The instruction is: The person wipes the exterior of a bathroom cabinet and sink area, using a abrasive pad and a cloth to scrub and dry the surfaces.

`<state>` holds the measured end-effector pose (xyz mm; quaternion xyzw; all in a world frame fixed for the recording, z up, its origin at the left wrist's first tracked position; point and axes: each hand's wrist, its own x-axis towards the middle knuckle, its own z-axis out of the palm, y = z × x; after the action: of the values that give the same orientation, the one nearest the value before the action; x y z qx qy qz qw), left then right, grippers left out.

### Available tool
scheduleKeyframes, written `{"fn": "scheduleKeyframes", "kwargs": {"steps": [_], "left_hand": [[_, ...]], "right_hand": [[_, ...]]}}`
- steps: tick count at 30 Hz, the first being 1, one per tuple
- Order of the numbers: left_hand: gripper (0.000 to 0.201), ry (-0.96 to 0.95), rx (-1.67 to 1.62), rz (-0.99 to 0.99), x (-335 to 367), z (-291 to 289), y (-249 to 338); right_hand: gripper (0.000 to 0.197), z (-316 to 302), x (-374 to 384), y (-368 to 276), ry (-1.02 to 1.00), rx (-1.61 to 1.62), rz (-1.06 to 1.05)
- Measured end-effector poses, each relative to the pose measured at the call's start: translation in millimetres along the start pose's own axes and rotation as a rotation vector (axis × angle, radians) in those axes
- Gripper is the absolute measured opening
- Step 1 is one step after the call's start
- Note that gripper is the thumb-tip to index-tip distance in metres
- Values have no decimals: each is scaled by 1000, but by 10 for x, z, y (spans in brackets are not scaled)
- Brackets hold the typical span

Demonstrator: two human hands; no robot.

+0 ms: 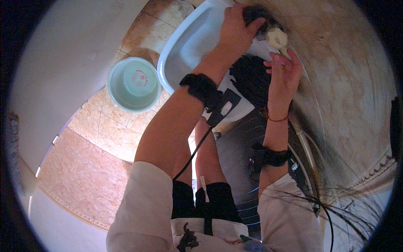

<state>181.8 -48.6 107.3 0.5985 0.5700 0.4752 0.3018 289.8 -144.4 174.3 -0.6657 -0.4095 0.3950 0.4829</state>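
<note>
At the far side of the white washbasin (168, 46), my left hand (241, 29) is closed on a dark, blurred, rounded thing (257, 16) whose kind I cannot make out. Just to its right, my right hand (285, 73) has its fingers curled at the thin stem of a cream, round-headed thing (277, 38). The cream head lies close against the dark thing. Below both hands, a black ribbed cloth-like piece (252, 80) rests over the basin's right side, partly behind my right wrist.
A pale green plastic bowl (134, 84) stands left of the basin, above the tiled floor (105, 122). A marbled tile wall (340, 84) rises close on the right. Near my right forearm is a large dark round tub-like shape (235, 155). A black cable (193, 155) hangs from my left wrist strap.
</note>
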Motion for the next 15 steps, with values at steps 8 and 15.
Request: {"fn": "scheduleKeyframes", "kwargs": {"steps": [8, 15], "left_hand": [[31, 15, -35, -124, 43, 173, 151], [28, -125, 168, -92, 70, 262, -82]], "right_hand": [[39, 183, 237, -37, 19, -52, 12], [40, 329, 276, 35, 87, 31, 29]]}}
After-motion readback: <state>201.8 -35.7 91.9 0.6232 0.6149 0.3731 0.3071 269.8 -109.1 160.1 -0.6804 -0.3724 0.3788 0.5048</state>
